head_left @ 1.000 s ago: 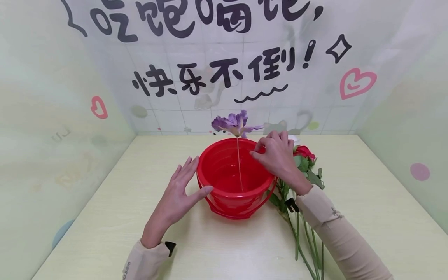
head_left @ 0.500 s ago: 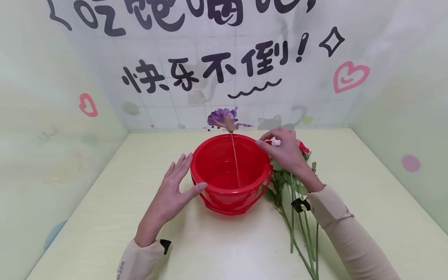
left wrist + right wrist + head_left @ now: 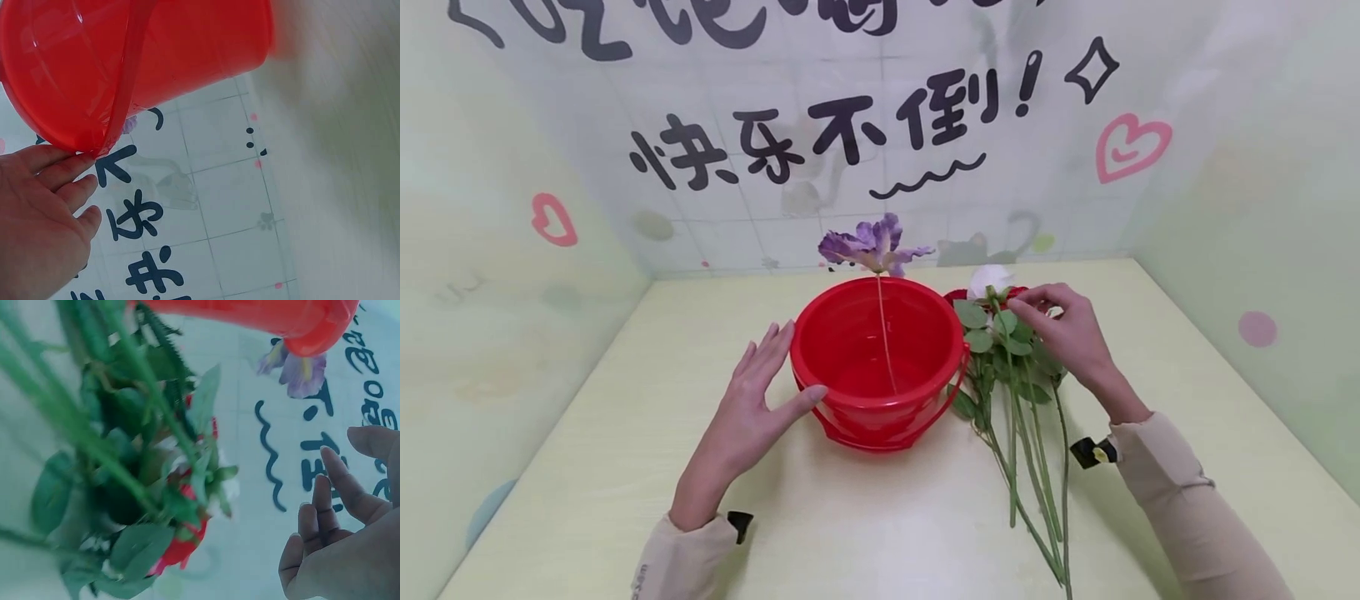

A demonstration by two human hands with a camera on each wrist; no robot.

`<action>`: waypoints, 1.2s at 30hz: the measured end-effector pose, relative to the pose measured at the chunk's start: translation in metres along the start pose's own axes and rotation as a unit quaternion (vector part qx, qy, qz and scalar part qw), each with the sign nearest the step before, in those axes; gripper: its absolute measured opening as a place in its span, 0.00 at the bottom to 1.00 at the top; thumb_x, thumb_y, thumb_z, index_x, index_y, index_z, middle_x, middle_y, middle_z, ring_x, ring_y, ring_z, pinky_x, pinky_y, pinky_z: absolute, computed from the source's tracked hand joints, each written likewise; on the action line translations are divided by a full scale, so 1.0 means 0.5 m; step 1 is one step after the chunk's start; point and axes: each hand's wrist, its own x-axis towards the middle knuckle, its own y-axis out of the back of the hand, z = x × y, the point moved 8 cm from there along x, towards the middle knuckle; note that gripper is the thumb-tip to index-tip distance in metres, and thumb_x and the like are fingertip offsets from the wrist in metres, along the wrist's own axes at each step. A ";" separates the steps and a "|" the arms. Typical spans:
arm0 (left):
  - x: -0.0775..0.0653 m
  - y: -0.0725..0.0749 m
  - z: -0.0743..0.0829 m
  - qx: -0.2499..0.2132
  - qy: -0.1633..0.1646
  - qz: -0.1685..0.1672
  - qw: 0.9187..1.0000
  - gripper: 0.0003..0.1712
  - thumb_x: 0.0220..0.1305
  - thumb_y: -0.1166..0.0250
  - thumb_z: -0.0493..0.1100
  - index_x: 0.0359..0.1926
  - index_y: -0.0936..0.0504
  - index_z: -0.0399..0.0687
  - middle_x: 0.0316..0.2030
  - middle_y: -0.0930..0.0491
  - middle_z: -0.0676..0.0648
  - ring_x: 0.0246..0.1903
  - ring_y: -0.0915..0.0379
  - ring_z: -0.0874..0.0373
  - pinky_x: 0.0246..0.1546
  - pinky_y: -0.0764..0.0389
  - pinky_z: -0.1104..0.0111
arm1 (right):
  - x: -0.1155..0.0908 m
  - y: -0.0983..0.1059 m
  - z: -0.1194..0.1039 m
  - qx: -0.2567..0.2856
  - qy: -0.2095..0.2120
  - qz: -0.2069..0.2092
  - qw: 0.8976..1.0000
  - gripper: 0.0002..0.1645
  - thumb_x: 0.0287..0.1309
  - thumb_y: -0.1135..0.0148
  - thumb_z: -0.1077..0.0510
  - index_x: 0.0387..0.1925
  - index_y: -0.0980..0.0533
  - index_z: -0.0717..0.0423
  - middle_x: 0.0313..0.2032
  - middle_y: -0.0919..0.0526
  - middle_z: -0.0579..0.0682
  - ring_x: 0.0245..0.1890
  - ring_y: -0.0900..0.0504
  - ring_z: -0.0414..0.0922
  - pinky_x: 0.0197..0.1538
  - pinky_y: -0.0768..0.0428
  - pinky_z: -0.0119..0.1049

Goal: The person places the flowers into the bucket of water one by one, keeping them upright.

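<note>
A red bucket (image 3: pixel 868 429) stands upright, and a purple flower (image 3: pixel 874 247) leans inside it with its bloom above the far rim. My left hand (image 3: pixel 737 429) rests against the bucket's left side, fingers straight and thumb near the front rim; in the left wrist view the fingertips meet the bucket (image 3: pixel 194 50) near the handle's end. Above the blooms of a flower bunch lying to the right, my right hand (image 3: pixel 1078 333) hovers with loosely bent fingers. The right wrist view shows nothing in that hand (image 3: pixel 350 531), apart from the leaves (image 3: pixel 140 550).
The bunch has a white rose (image 3: pixel 991 280), red blooms partly hidden behind it, green leaves (image 3: pixel 972 315) and long stems (image 3: pixel 1047 487) reaching toward the table's front. Beyond the pale table (image 3: pixel 880 533) is a printed backdrop (image 3: pixel 760 242), with side panels left and right.
My right hand has moved right, away from the bucket's rim to over the flower bunch. My left hand keeps its place at the bucket. The head view has shifted slightly.
</note>
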 end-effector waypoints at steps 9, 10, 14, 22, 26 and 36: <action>0.003 0.000 -0.003 0.002 0.002 -0.001 1.000 0.50 0.67 0.30 0.58 0.82 0.44 0.52 0.80 0.44 0.48 0.80 0.59 0.48 0.77 0.56 0.44 | -0.042 0.010 0.066 -0.019 -0.037 -0.009 0.999 0.16 0.71 0.34 0.55 0.46 0.17 0.67 0.43 0.20 0.55 0.40 0.26 0.44 0.34 0.26 0.30; 0.002 0.001 -0.002 0.002 0.004 -0.002 1.000 0.50 0.67 0.30 0.58 0.82 0.44 0.53 0.80 0.44 0.48 0.80 0.60 0.48 0.77 0.56 0.43 | -0.046 0.007 0.071 -0.020 -0.040 -0.014 0.999 0.16 0.71 0.34 0.55 0.45 0.17 0.67 0.42 0.20 0.55 0.39 0.26 0.44 0.34 0.26 0.30; 0.002 0.002 -0.002 0.001 0.007 -0.003 1.000 0.50 0.67 0.31 0.59 0.82 0.44 0.53 0.80 0.45 0.48 0.80 0.60 0.48 0.77 0.55 0.43 | -0.060 -0.012 0.091 -0.025 -0.051 -0.041 0.998 0.14 0.71 0.34 0.58 0.45 0.17 0.68 0.42 0.19 0.58 0.38 0.24 0.46 0.34 0.25 0.30; 0.004 -0.002 -0.004 0.001 0.010 -0.005 1.000 0.50 0.67 0.30 0.59 0.82 0.44 0.54 0.80 0.45 0.48 0.80 0.60 0.49 0.77 0.56 0.43 | -0.073 -0.043 0.111 -0.037 -0.064 -0.070 0.995 0.11 0.69 0.33 0.61 0.44 0.16 0.68 0.36 0.17 0.57 0.33 0.24 0.47 0.32 0.24 0.32; 0.002 -0.001 -0.004 -0.001 0.019 -0.007 1.000 0.50 0.67 0.31 0.59 0.82 0.44 0.55 0.80 0.46 0.48 0.80 0.61 0.49 0.76 0.54 0.41 | -0.070 -0.052 0.110 -0.047 -0.067 -0.074 0.994 0.11 0.68 0.32 0.61 0.43 0.16 0.69 0.34 0.18 0.55 0.31 0.25 0.47 0.30 0.25 0.33; 0.002 -0.002 -0.003 0.001 0.016 -0.007 1.000 0.50 0.67 0.31 0.59 0.82 0.44 0.54 0.80 0.45 0.48 0.80 0.61 0.49 0.76 0.55 0.42 | -0.063 -0.067 0.121 -0.064 -0.072 -0.094 0.991 0.09 0.67 0.32 0.63 0.40 0.17 0.70 0.35 0.17 0.56 0.31 0.25 0.47 0.31 0.25 0.33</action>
